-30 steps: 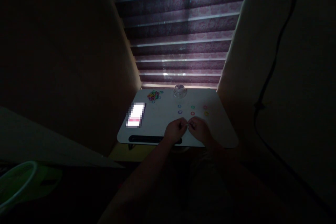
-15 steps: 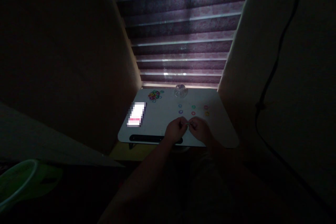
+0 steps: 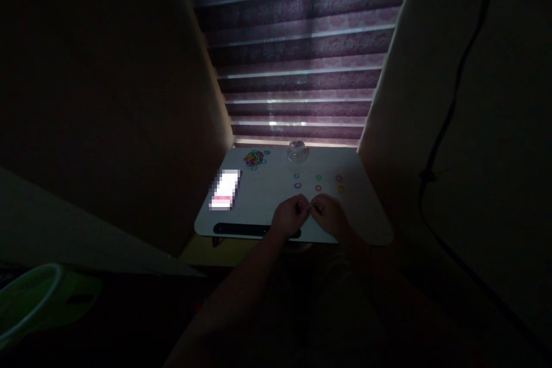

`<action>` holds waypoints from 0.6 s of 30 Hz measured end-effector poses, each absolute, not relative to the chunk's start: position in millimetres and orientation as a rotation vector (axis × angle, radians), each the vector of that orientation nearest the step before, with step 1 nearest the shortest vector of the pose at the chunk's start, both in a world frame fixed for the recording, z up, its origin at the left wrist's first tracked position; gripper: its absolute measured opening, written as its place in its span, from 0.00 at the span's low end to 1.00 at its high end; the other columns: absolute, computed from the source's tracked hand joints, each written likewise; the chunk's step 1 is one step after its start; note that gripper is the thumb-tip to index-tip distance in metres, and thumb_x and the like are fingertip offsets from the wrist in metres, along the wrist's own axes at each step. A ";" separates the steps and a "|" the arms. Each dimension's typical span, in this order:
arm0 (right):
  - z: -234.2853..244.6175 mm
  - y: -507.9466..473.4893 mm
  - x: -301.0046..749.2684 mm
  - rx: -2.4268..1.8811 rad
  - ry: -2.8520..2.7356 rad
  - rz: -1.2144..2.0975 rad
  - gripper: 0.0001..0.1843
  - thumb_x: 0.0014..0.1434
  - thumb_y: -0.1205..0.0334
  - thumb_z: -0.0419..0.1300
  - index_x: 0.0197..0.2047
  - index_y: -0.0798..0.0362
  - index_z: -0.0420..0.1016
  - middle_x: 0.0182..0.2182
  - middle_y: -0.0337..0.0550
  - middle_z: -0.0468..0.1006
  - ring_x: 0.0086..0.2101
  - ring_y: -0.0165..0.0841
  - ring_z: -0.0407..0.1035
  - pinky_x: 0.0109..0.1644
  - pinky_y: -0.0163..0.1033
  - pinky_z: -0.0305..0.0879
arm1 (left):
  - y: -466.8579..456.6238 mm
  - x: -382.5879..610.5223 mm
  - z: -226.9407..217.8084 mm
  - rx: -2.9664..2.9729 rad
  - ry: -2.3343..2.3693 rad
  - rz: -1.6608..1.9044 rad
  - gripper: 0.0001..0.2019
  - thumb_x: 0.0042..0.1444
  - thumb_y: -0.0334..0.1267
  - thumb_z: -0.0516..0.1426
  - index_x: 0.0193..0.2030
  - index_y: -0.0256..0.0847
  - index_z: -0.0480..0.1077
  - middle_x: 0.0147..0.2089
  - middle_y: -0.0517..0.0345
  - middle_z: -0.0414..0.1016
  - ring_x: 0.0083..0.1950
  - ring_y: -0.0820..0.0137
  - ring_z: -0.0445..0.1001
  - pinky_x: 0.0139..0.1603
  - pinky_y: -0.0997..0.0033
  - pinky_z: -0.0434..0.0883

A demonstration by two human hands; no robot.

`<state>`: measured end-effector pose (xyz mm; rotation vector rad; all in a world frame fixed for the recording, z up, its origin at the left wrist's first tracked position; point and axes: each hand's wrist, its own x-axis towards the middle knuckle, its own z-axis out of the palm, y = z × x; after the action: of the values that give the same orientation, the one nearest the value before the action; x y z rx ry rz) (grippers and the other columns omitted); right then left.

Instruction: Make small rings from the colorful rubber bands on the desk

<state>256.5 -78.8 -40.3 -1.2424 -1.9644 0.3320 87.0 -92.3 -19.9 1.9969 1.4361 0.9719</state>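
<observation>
My left hand [image 3: 291, 215] and my right hand [image 3: 330, 215] meet over the front part of a small white table [image 3: 254, 201]. Both are closed in a pinch, fingertips almost touching. A thin, pale small band [image 3: 309, 206] shows between them, mostly hidden by the fingers. Just beyond lie small coloured rings in two rows: a blue ring [image 3: 296, 175] behind a purple ring [image 3: 297, 186], a green ring [image 3: 318, 177] behind a red ring [image 3: 318, 188], and a pink ring [image 3: 338, 177] behind a yellow-orange ring [image 3: 340, 188].
A pile of coloured rings [image 3: 253, 157] lies at the back left. A clear, rounded container [image 3: 297, 152] stands at the back edge. On the left is a phone with a bright screen [image 3: 225, 190]. A dark slot [image 3: 239, 229] runs along the front. A green basin [image 3: 56, 299] sits low left.
My hands stay together in nearly the same place, with slight finger movement around the small band. The whole view has shifted a little; the rings on the table lie as before.
</observation>
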 end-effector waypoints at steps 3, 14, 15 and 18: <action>-40.5 -78.7 257.1 -1.234 -1.962 0.354 0.02 0.54 0.66 0.58 0.30 0.51 0.71 0.25 0.39 0.71 0.27 0.31 0.65 0.32 0.35 0.58 | -92.7 86.9 -20.1 1.987 1.436 0.993 0.04 0.55 0.38 0.58 0.32 0.40 0.70 0.28 0.63 0.73 0.28 0.75 0.68 0.32 0.76 0.62; -37.9 -79.9 256.8 -1.202 -2.019 0.333 0.04 0.56 0.66 0.58 0.30 0.52 0.72 0.26 0.39 0.72 0.29 0.32 0.65 0.34 0.35 0.57 | -92.7 85.9 -21.1 2.010 1.453 0.966 0.05 0.54 0.37 0.59 0.31 0.40 0.68 0.27 0.64 0.71 0.28 0.75 0.67 0.32 0.76 0.61; -37.2 -80.4 256.6 -1.201 -2.017 0.333 0.04 0.56 0.66 0.58 0.29 0.51 0.72 0.26 0.39 0.72 0.29 0.32 0.65 0.33 0.35 0.57 | -93.0 85.7 -20.8 2.024 1.444 0.968 0.05 0.54 0.37 0.59 0.31 0.40 0.68 0.27 0.64 0.71 0.28 0.75 0.66 0.31 0.76 0.61; -34.1 -82.4 255.9 -1.209 -2.000 0.336 0.04 0.55 0.66 0.58 0.29 0.51 0.72 0.25 0.39 0.72 0.29 0.32 0.65 0.34 0.36 0.57 | -93.3 85.5 -20.5 2.048 1.405 0.978 0.05 0.54 0.36 0.58 0.30 0.40 0.67 0.27 0.65 0.70 0.28 0.75 0.66 0.31 0.77 0.60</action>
<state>255.9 -82.4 -34.1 -1.2087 -1.9999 0.3364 85.5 -93.3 -20.5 2.0477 1.4050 0.9780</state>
